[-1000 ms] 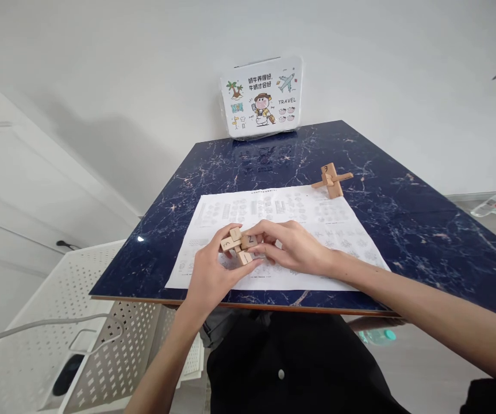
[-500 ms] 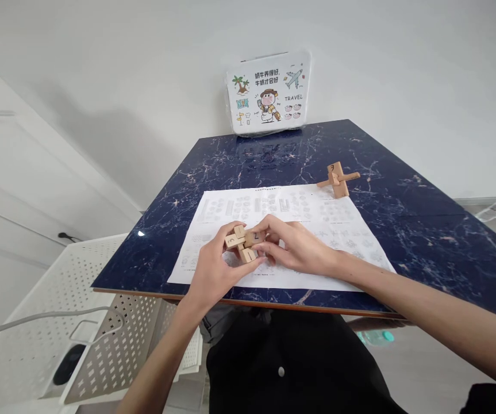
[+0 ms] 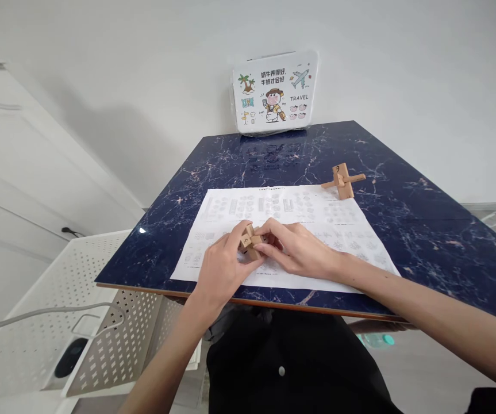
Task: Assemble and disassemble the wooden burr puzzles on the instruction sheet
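A wooden interlocking puzzle [image 3: 246, 241] of numbered blocks is held between my two hands, just above a printed sheet [image 3: 213, 201]. My left hand [image 3: 222, 265] is closed round its left side, thumb at the front and fingers behind. From the right, my right hand [image 3: 293, 247] pinches a block of the same puzzle between thumb and fingers. Its inner fingertips and part of that block are hidden. A second wooden puzzle [image 3: 343, 183], cross-shaped and marked with a number, sits at the sheet's upper right corner, apart from both hands.
The sheet lies on a dark blue marbled table [image 3: 273, 167]. A white case [image 3: 276, 92] with cartoon prints leans on the wall at the back. White perforated baskets [image 3: 105, 339] stand left of the table, a grey cable [image 3: 53, 310] across them. Below right lies a plastic bottle [image 3: 377, 340].
The puzzle has turned in my hands, so the block marked 2 no longer shows its number clearly. Both hands have come slightly closer together. The second puzzle stays where it was.
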Motion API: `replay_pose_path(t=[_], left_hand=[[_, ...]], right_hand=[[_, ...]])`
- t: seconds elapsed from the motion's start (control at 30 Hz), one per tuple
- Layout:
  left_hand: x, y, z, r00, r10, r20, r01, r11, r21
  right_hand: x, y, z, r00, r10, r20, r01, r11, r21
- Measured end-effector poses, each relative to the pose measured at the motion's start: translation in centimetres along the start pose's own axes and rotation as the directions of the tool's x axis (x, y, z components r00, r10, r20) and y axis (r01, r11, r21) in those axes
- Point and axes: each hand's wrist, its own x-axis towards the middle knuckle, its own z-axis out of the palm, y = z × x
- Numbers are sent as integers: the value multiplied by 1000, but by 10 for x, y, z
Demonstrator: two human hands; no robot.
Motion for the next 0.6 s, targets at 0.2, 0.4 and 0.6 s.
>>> replay_pose_path(t=[0.2,0.4,0.6], left_hand=[[2,5,-7,999,-37,-1,37,994,-99],[3,4,-16,998,-61,-12,56,967,-250],[3,1,-18,1000,0,30,12,922,-386]], right_hand=[[1,-2,-2,999,47,-17,-43,986,159],[3,0,-6,995,96,-38,-85,972,218],[7,0,-5,995,99,19,-100,973,207]])
